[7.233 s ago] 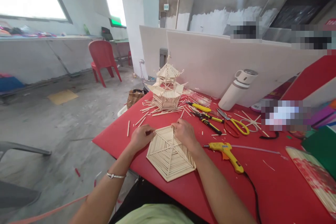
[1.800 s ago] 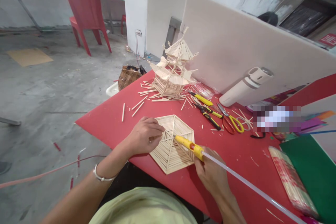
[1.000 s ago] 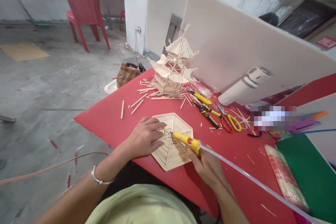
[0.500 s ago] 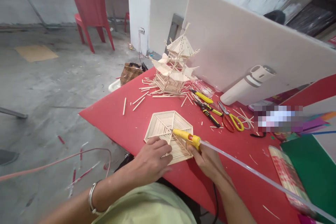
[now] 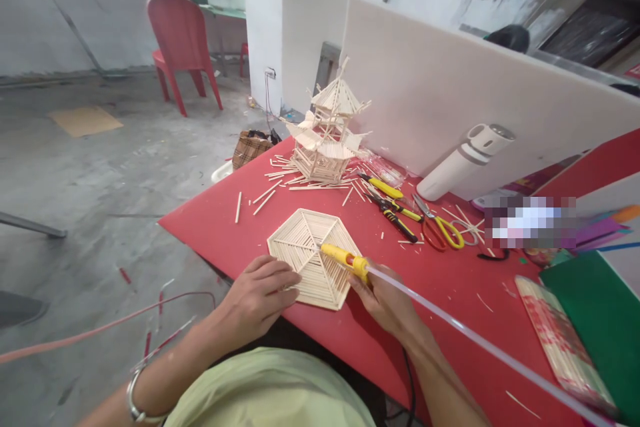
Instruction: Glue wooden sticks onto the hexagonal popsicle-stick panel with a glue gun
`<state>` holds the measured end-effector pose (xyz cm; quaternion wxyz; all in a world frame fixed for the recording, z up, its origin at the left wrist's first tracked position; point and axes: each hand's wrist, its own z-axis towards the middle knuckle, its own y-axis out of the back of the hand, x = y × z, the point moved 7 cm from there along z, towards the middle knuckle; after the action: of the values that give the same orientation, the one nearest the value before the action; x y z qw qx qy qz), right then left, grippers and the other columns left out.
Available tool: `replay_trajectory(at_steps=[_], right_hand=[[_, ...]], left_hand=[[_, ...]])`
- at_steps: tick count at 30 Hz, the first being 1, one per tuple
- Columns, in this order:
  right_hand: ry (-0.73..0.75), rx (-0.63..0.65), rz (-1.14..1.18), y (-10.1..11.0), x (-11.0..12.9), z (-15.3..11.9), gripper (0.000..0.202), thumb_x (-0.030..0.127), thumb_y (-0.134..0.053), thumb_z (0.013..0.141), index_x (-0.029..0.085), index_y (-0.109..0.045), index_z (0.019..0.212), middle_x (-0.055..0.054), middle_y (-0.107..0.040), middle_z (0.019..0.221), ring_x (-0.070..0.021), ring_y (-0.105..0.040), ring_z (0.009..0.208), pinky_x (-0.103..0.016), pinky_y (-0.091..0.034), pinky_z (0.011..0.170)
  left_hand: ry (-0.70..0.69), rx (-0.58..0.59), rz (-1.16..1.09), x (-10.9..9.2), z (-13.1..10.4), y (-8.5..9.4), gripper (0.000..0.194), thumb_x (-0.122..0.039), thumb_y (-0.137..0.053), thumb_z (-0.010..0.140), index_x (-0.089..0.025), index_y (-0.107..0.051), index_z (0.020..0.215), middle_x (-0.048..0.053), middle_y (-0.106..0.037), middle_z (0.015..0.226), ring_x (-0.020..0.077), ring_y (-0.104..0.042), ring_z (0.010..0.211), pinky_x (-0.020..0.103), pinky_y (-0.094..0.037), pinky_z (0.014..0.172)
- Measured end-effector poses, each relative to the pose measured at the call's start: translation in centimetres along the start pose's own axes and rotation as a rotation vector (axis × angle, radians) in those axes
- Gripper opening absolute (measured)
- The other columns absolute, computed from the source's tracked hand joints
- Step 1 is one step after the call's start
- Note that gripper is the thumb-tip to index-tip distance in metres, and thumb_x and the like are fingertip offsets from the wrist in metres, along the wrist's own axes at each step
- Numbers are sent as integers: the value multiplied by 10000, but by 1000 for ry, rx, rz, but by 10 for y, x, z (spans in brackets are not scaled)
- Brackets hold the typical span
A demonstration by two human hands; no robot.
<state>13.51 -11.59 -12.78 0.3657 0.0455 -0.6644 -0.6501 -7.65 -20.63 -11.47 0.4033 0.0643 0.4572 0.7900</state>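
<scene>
A hexagonal panel of thin wooden sticks (image 5: 305,273) lies on the red table (image 5: 215,207) near its front edge. My left hand (image 5: 265,290) rests at the panel's left front edge, its fingers extended and slightly bent, with nothing held in them. My right hand (image 5: 383,293) is closed round a yellow glue gun (image 5: 345,259). The gun's nozzle points at the middle of the panel, and a long clear glue stick (image 5: 460,323) sticks out of its back. Behind the panel stands a pagoda model of sticks (image 5: 327,140).
Loose sticks (image 5: 265,197) surround the model. Pliers (image 5: 397,217), scissors (image 5: 445,227) and a white bottle (image 5: 465,160) lie to the right. Farther right are a pack of sticks (image 5: 560,340) and a green sheet (image 5: 600,307). A white board (image 5: 425,73) stands behind the table.
My left hand has moved left, off the middle of the panel to its edge. The panel has turned slightly and shifted left, and the glue gun has moved left with my right hand.
</scene>
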Motion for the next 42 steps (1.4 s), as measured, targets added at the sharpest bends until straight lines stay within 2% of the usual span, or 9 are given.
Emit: replay_trajectory(at_steps=[5,9,17,21,24,28,31,36,42], right_hand=[[87,-47,-38,0,12,0,328,477,-408,1021,207,-593,994,-18,-662,767,-190,-600,690,-281,-341,633],[100,-22,-39,-1,18,2,305,460,-409,1025,210,-581,987,-9,-664,755,-182,-595,668,-276,-329,619],[132,-42,-95,-7,23,7,284,437,-417,1025,203,-577,1006,-25,-675,787,-192,-605,698,-283,-334,629],[136,-39,-104,-11,23,10,290,436,-414,1028,201,-583,1019,-33,-685,825,-192,-611,719,-290,-345,645],[176,-56,-132,-11,24,10,303,433,-408,1032,194,-593,1047,-52,-697,891,-194,-615,762,-299,-345,665],[235,-102,-185,-8,26,11,330,436,-396,1036,176,-597,1065,-75,-692,912,-206,-604,796,-312,-337,693],[237,-123,-180,-7,24,11,320,420,-392,1039,176,-597,1072,-76,-683,913,-212,-595,822,-313,-331,705],[219,-113,-150,-6,21,18,302,407,-401,1037,180,-596,1078,-65,-676,928,-211,-582,849,-319,-329,728],[249,-36,-178,-5,25,26,309,405,-390,1039,181,-603,1033,-72,-679,934,-204,-580,847,-323,-327,730]], left_hand=[[-1,-36,29,7,-5,8,194,-103,-577,895,-215,-674,1020,75,-727,1169,243,-621,1094,433,-430,962],[-3,-54,27,11,-9,11,214,-103,-560,903,-232,-675,1029,68,-732,1161,235,-630,1094,431,-435,966],[68,-61,72,41,-26,20,238,-138,-546,929,-256,-701,1067,56,-732,1182,222,-640,1133,433,-447,1008],[178,-27,50,50,-31,21,255,-131,-553,914,-265,-718,1056,52,-706,1248,225,-611,1202,432,-452,1044],[358,-82,64,50,-34,19,311,-122,-537,874,-237,-703,1111,95,-618,1377,276,-524,1309,473,-459,1050],[553,-136,141,44,-36,12,443,-133,-490,865,-217,-613,1281,118,-505,1491,307,-441,1383,560,-368,1125],[638,-160,189,43,-36,8,431,-187,-451,919,-229,-572,1330,111,-536,1466,301,-444,1387,573,-323,1151],[669,-85,300,46,-29,2,393,-386,-537,950,-212,-602,1296,135,-594,1411,345,-479,1361,598,-265,1153],[685,-62,338,53,-25,2,359,-328,-450,995,-218,-612,1296,120,-605,1405,333,-509,1346,605,-239,1143]])
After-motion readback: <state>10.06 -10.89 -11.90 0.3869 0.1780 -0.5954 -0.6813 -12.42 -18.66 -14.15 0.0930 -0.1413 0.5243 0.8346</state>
